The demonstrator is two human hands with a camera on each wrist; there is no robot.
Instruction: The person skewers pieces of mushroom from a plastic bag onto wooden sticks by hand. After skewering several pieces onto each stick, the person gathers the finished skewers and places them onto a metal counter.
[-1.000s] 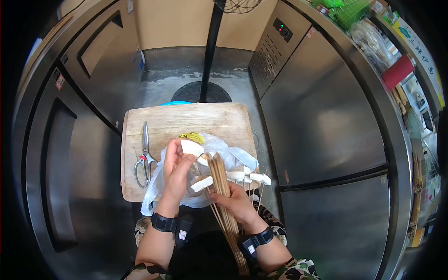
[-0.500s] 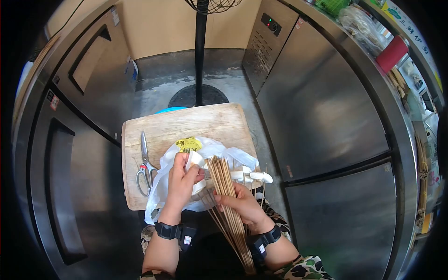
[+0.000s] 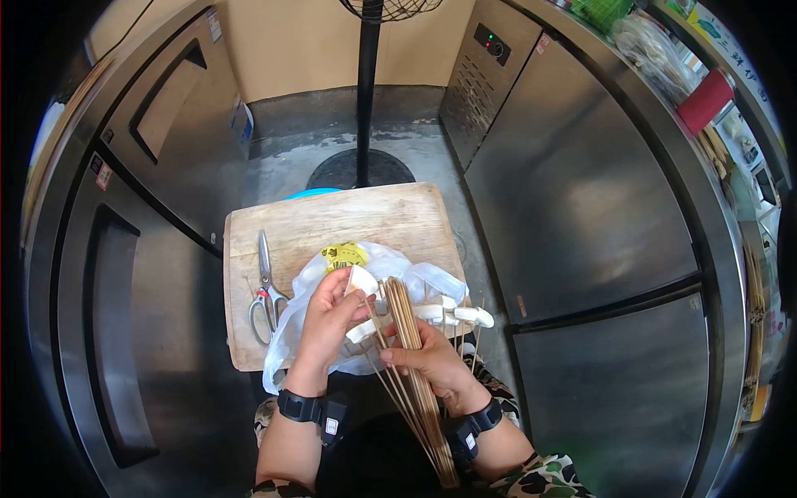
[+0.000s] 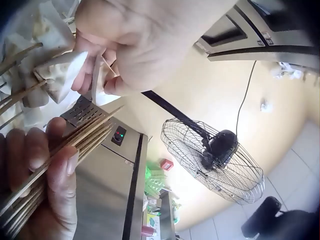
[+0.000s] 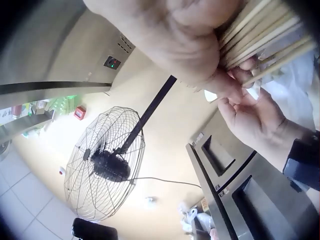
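My left hand (image 3: 325, 328) pinches a white food slice (image 3: 360, 282) between thumb and fingers, level with the skewer tips. Beside it my right hand (image 3: 436, 363) grips a thick bundle of bamboo skewers (image 3: 404, 314), its thumb across the front. In the head view a thin skewer (image 3: 375, 317) stands apart from the bundle, its upper end close to the slice. More white pieces (image 3: 475, 316) sit on skewers to the right, behind the right hand. A white plastic bag (image 3: 292, 336) with yellow print lies under the hands; its contents are mostly hidden.
Scissors (image 3: 264, 286) lie at the left of the wooden board (image 3: 374, 203). A standing fan (image 3: 365, 108) rises behind it. Steel cabinets (image 3: 581, 191) flank both sides, and a red cylinder (image 3: 706, 102) stands on the right counter.
The left hand has turned the white slice, showing its flat face again. A skewer now leans away from the bundle towards it. The right hand keeps its grip, and the head view has shifted slightly.
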